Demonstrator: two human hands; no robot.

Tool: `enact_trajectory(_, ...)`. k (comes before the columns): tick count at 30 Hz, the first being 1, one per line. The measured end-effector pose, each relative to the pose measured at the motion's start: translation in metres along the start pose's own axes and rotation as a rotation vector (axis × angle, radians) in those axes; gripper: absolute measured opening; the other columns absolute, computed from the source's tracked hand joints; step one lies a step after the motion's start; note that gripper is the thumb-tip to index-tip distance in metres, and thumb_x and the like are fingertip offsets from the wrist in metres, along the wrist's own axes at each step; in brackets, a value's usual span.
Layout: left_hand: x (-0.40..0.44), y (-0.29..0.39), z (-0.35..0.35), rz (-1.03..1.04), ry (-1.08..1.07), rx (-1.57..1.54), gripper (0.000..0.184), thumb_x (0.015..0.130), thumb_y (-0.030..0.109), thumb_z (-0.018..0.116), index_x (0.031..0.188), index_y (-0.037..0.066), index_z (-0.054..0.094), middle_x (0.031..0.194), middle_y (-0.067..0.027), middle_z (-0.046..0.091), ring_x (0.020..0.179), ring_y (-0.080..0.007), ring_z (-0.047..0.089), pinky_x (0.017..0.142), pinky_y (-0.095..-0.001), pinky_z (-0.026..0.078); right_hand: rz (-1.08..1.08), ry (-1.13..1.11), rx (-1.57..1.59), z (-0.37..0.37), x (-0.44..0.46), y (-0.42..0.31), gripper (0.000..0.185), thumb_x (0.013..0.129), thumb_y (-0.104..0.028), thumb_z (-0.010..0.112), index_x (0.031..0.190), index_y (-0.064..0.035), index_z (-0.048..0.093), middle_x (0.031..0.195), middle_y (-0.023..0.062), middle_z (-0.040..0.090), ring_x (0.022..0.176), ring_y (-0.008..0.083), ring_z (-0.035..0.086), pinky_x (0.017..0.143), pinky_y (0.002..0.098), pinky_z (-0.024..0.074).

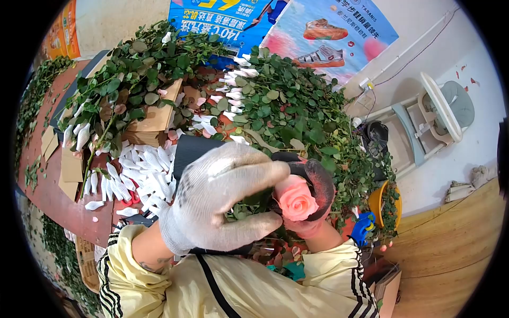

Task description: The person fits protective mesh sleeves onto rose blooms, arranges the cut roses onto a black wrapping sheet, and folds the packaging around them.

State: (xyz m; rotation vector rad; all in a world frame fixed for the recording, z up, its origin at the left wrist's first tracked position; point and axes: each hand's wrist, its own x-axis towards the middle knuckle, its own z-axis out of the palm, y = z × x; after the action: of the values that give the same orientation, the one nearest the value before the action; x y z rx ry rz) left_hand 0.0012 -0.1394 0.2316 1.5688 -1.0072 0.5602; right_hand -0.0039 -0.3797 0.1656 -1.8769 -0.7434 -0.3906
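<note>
A pink rose (298, 202) faces up towards me in the middle of the view. Around its head curl the fingers of my right hand (321, 191), in a dark-coated pink glove. My left hand (225, 193), in a whitish knit glove with a smudged back, reaches across from the left. Its fingers and thumb are spread apart, with the tips close beside the bloom; whether they touch the petals I cannot tell. The rose's stem is hidden. Just behind my left hand lies a black ridged sheet (193, 151).
Many white net-sleeved rose buds (143, 169) lie heaped at left, by red-handled scissors (131, 197). Leafy rose stems (297, 111) cover the table's right side; another pile (143, 69) rests on cardboard (151, 122). At right stand a yellow bucket (377, 204) and a high chair (442, 114).
</note>
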Motion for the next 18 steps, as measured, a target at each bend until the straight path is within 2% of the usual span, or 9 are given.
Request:
enact_trajectory(4,0.003,0.007,0.002,0.118,0.036,0.165,0.036,0.053,0.013,0.078,0.085,0.004,0.065,0.076,-0.0094,0.063,0.066,-0.0267,0.058,0.059,-0.0357,0.044,-0.193,-0.007,-0.185,0.002,-0.001,0.002,0.078,0.061,-0.020,0.081,0.126,0.0047,0.047,0.119,0.0200,0.057,0.106,0.0367,0.058,0.098,0.0450,0.0416)
enact_trajectory(5,0.003,0.005,0.008,0.165,0.082,0.211,0.029,0.052,0.012,0.078,0.077,0.006,0.065,0.068,-0.0067,0.061,0.060,-0.0247,0.057,0.054,-0.0349,0.042,-0.128,0.003,-0.121,0.003,-0.002,-0.002,0.077,0.061,-0.021,0.081,0.126,0.0047,0.047,0.119,0.0197,0.057,0.106,0.0368,0.058,0.098,0.0458,0.0412)
enact_trajectory(8,-0.007,-0.003,0.010,0.264,0.058,0.258,0.024,0.053,0.009,0.078,0.073,0.007,0.065,0.067,-0.0062,0.060,0.058,-0.0236,0.056,0.052,-0.0338,0.041,-0.287,0.061,-0.136,0.011,0.004,-0.003,0.075,0.062,-0.022,0.080,0.125,0.0048,0.048,0.118,0.0185,0.058,0.106,0.0366,0.058,0.099,0.0476,0.0400)
enact_trajectory(10,-0.008,-0.005,0.003,0.249,0.044,0.233,0.015,0.061,0.004,0.071,0.071,0.008,0.062,0.061,-0.0044,0.056,0.054,-0.0220,0.053,0.051,-0.0340,0.041,-0.228,0.066,-0.125,0.007,0.002,-0.005,0.075,0.062,-0.021,0.082,0.124,0.0043,0.049,0.116,0.0175,0.059,0.104,0.0353,0.059,0.098,0.0470,0.0410)
enact_trajectory(12,-0.010,-0.006,-0.011,0.167,0.190,-0.069,0.009,0.070,-0.001,0.061,0.073,0.007,0.057,0.064,-0.0055,0.055,0.057,-0.0191,0.053,0.052,-0.0347,0.042,-0.236,0.076,-0.137,0.006,0.003,-0.007,0.074,0.062,-0.021,0.083,0.123,0.0039,0.049,0.115,0.0169,0.059,0.102,0.0345,0.060,0.098,0.0466,0.0416)
enact_trajectory(13,-0.014,-0.003,-0.016,0.141,0.318,0.117,0.006,0.076,0.000,0.053,0.080,0.005,0.052,0.074,-0.0085,0.055,0.068,-0.0177,0.055,0.062,-0.0341,0.045,-0.121,0.114,-0.054,0.010,-0.001,-0.005,0.074,0.062,-0.020,0.084,0.123,0.0039,0.049,0.114,0.0172,0.060,0.102,0.0340,0.060,0.097,0.0461,0.0425)
enact_trajectory(15,-0.009,0.001,-0.011,-0.120,0.486,0.075,0.028,0.076,0.001,0.054,0.104,0.000,0.051,0.094,-0.0127,0.055,0.086,-0.0206,0.054,0.080,-0.0328,0.043,-0.002,0.153,0.026,0.009,-0.007,-0.004,0.074,0.062,-0.018,0.084,0.122,0.0038,0.049,0.114,0.0174,0.060,0.102,0.0334,0.060,0.096,0.0456,0.0434)
enact_trajectory(17,-0.009,-0.008,-0.021,-0.188,0.278,0.146,0.049,0.071,0.003,0.062,0.117,-0.003,0.050,0.106,-0.0137,0.055,0.092,-0.0235,0.055,0.084,-0.0332,0.042,0.041,0.121,-0.040,0.007,-0.008,-0.005,0.073,0.062,-0.017,0.084,0.122,0.0040,0.049,0.113,0.0184,0.060,0.102,0.0332,0.061,0.094,0.0445,0.0446)
enact_trajectory(18,-0.009,-0.014,-0.034,-0.046,0.026,0.172,0.059,0.067,0.016,0.077,0.118,-0.002,0.053,0.106,-0.0170,0.056,0.093,-0.0282,0.057,0.080,-0.0380,0.046,0.053,0.109,-0.061,0.008,-0.008,-0.005,0.073,0.062,-0.017,0.084,0.122,0.0040,0.048,0.113,0.0187,0.060,0.101,0.0331,0.061,0.094,0.0441,0.0450)
